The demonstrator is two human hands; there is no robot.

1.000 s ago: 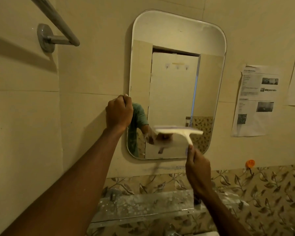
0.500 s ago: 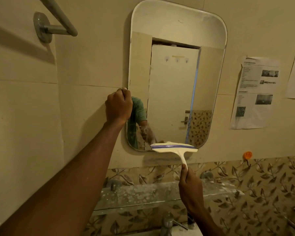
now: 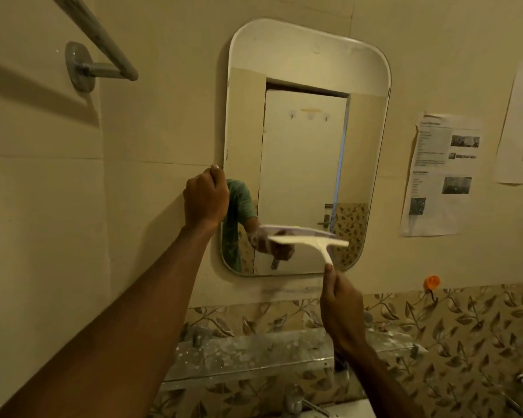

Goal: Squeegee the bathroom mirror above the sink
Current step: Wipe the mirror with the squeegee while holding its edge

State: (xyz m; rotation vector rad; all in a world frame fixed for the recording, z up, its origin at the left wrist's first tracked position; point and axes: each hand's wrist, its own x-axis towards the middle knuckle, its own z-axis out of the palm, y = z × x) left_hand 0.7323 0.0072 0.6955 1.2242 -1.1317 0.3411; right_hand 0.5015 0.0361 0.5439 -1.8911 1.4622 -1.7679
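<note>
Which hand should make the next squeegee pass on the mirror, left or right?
Right. The right hand holds the squeegee by its handle, blade at the lower mirror. The left hand grips the mirror's left edge, likely steadying it, with no tool.

I can't read the printed sheet (image 3: 441, 173); squeegee (image 3: 308, 241) blade's blurred, tap (image 3: 296, 398) cut off at the bottom.

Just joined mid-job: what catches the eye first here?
The rounded-corner wall mirror fills the centre, with a white plastic T-shaped squeegee across its lower part, held by the handle in the right hand. The left hand grips the mirror's left edge. A printed paper sheet hangs to the mirror's right.
</note>
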